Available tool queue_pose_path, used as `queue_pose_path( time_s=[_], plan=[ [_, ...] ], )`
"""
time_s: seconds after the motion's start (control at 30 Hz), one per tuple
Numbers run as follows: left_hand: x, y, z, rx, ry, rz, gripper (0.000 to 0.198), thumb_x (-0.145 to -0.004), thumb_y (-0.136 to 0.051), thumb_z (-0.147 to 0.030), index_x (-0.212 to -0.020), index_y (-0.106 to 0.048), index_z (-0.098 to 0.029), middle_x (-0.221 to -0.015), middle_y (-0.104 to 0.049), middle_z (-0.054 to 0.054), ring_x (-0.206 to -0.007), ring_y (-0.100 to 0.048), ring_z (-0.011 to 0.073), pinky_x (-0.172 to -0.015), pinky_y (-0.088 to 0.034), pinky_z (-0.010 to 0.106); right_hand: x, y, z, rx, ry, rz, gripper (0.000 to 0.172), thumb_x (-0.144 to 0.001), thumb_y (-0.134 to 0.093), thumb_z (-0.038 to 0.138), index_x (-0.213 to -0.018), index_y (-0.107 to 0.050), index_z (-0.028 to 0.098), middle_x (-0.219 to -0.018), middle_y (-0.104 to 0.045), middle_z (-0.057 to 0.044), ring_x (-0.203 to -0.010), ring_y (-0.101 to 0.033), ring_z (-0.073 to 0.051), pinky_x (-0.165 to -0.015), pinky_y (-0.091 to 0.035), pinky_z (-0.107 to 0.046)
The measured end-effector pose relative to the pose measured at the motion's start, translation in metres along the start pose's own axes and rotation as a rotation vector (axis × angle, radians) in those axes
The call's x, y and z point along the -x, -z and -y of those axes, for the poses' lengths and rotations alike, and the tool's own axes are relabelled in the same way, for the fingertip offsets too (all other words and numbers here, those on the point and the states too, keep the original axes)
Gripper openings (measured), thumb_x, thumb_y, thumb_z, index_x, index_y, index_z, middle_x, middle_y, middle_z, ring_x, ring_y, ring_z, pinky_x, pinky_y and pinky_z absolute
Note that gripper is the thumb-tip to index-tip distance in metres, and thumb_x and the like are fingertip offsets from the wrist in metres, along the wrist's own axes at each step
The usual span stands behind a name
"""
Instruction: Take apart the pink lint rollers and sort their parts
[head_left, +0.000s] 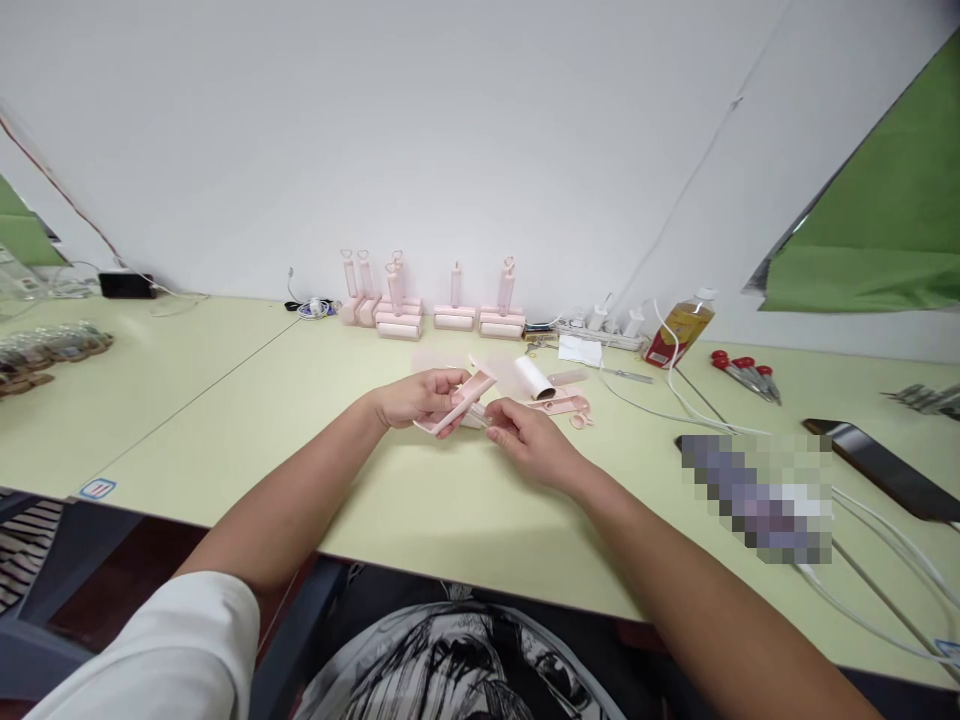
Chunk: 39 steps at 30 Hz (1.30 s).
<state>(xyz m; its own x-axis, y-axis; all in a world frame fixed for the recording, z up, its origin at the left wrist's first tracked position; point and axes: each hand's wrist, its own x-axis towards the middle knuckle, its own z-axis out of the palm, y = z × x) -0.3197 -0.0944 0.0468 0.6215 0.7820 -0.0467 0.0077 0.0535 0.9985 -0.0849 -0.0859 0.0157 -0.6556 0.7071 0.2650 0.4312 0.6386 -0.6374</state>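
Note:
My left hand [424, 398] is closed around a pink plastic lint roller cover [469, 392], held tilted above the table. Close beside it, my right hand [529, 440] pinches the end of a clear plastic piece [477, 413], which meets the cover; the hands partly hide where they join. To the right of the hands lie a white paper roll [534, 378], a flat pink handle part [566, 404] and a small pink ring piece [581, 421]. Assembled pink lint rollers [399, 322] stand upright along the wall.
On the right are a bottle [681, 325], red-handled tools [744, 368], a dark phone [885, 468] and a blurred-out device [754, 495] with white cables. Behind the parts sit a power strip [611, 335], a white paper [580, 349] and tweezers [628, 375].

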Motion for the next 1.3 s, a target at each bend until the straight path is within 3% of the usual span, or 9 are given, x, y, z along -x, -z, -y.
queue_pose_path(
  time_s=[0.23, 0.53, 0.77, 0.93, 1.03, 1.1, 1.13, 1.2, 1.3],
  plan=[
    [-0.008, -0.003, 0.01, 0.05, -0.159, -0.093, 0.05, -0.067, -0.08, -0.052, -0.089, -0.053, -0.018, -0.065, -0.065, 0.003, -0.049, -0.062, 0.016, -0.044, -0.039, 0.023, -0.006, 0.017, -0.002, 0.137, 0.125, -0.084, 0.011, -0.09, -0.05, 0.022, -0.099, -0.056, 0.02, -0.094, -0.064, -0.007, -0.086, -0.056, -0.021, -0.073, -0.04, -0.031],
    [-0.015, -0.009, 0.008, 0.073, -0.167, -0.148, 0.053, -0.061, -0.084, -0.053, -0.086, -0.055, -0.017, -0.066, -0.065, 0.002, -0.052, -0.063, 0.0166, -0.054, -0.05, 0.031, -0.009, 0.035, 0.0, 0.249, 0.214, -0.132, 0.016, -0.092, -0.049, 0.024, -0.104, -0.06, 0.021, -0.098, -0.066, -0.009, -0.089, -0.055, -0.024, -0.077, -0.041, -0.036],
    [-0.014, -0.017, 0.002, 0.066, -0.184, -0.24, 0.058, -0.051, -0.088, -0.053, -0.081, -0.056, -0.016, -0.064, -0.062, 0.001, -0.054, -0.06, 0.0151, -0.054, -0.05, 0.031, -0.01, 0.04, 0.011, 0.275, 0.235, -0.177, 0.016, -0.09, -0.051, 0.023, -0.102, -0.062, 0.021, -0.097, -0.067, -0.009, -0.085, -0.053, -0.024, -0.075, -0.039, -0.036],
    [-0.008, -0.02, -0.002, 0.01, -0.188, -0.256, 0.065, -0.04, -0.09, -0.055, -0.078, -0.051, -0.02, -0.067, -0.06, 0.001, -0.059, -0.06, 0.018, -0.054, -0.049, 0.033, -0.005, 0.053, -0.002, 0.261, 0.294, -0.17, 0.013, -0.089, -0.055, 0.025, -0.1, -0.061, 0.022, -0.097, -0.067, -0.009, -0.09, -0.055, -0.025, -0.081, -0.04, -0.038],
    [0.006, -0.006, -0.015, -0.02, -0.368, -0.372, 0.059, -0.044, -0.086, -0.058, -0.072, -0.05, -0.021, -0.061, -0.055, 0.001, -0.066, -0.061, 0.0207, -0.056, -0.048, 0.033, 0.0, 0.072, -0.019, 0.299, 0.175, -0.287, 0.009, -0.084, -0.059, 0.024, -0.091, -0.062, 0.021, -0.087, -0.066, -0.008, -0.083, -0.055, -0.024, -0.076, -0.041, -0.037],
    [0.014, 0.008, -0.026, -0.112, -0.547, -0.578, 0.049, -0.058, -0.079, -0.06, -0.071, -0.051, -0.021, -0.059, -0.052, -0.001, -0.063, -0.058, 0.017, -0.063, -0.049, 0.034, 0.002, 0.082, -0.027, 0.23, 0.067, -0.448, 0.016, -0.083, -0.061, 0.029, -0.096, -0.063, 0.02, -0.088, -0.065, -0.007, -0.08, -0.056, -0.023, -0.073, -0.043, -0.035],
    [0.016, 0.015, -0.03, -0.183, -0.551, -0.669, 0.045, -0.063, -0.076, -0.057, -0.073, -0.053, -0.021, -0.06, -0.053, -0.001, -0.06, -0.055, 0.0148, -0.062, -0.048, 0.032, 0.002, 0.084, -0.029, 0.183, 0.039, -0.526, 0.018, -0.083, -0.061, 0.031, -0.097, -0.063, 0.02, -0.089, -0.065, -0.006, -0.079, -0.057, -0.022, -0.073, -0.044, -0.035],
    [0.012, 0.025, -0.034, -0.4, -0.408, -0.756, 0.037, -0.071, -0.071, -0.054, -0.078, -0.056, -0.021, -0.06, -0.052, -0.003, -0.053, -0.048, 0.0119, -0.056, -0.042, 0.028, 0.0, 0.083, -0.029, 0.117, 0.023, -0.59, 0.021, -0.082, -0.061, 0.033, -0.099, -0.063, 0.02, -0.09, -0.066, -0.005, -0.078, -0.058, -0.02, -0.073, -0.045, -0.034],
    [-0.011, 0.032, -0.027, -0.85, -0.099, -0.696, 0.027, -0.077, -0.064, -0.046, -0.081, -0.064, -0.02, -0.066, -0.057, 0.001, -0.058, -0.05, 0.0146, -0.055, -0.036, 0.027, -0.003, 0.071, -0.027, 0.087, 0.012, -0.563, 0.022, -0.081, -0.061, 0.034, -0.098, -0.066, 0.02, -0.087, -0.067, -0.005, -0.077, -0.058, -0.019, -0.074, -0.046, -0.033]
  ],
)
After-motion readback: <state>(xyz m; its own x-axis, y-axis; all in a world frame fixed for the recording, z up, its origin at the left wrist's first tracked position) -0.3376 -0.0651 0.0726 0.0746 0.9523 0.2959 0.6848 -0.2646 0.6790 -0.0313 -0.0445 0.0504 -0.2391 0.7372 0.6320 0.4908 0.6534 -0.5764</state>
